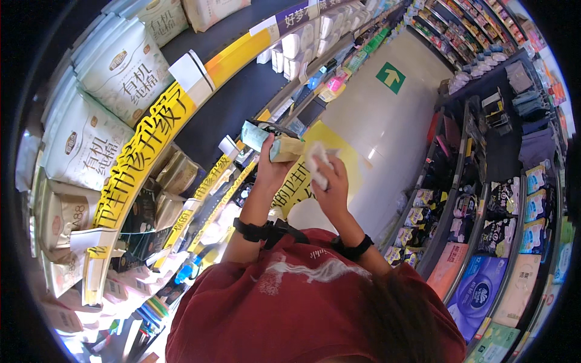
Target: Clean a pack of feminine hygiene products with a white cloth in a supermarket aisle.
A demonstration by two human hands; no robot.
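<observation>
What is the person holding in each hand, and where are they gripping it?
The left hand grips a small beige and teal packet around its lower middle. The right hand holds a crumpled white cloth, bunched in its fingers.

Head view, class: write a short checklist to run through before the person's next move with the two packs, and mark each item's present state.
1. Left hand has a firm grip on the small tan pack: ok.
2. Right hand holds the white pack: ok.
3. Both hands apart from the shelf edge: ok.
4. Floor ahead free of obstacles: ok.
5. Pack wrappers intact: cannot tell.
</observation>
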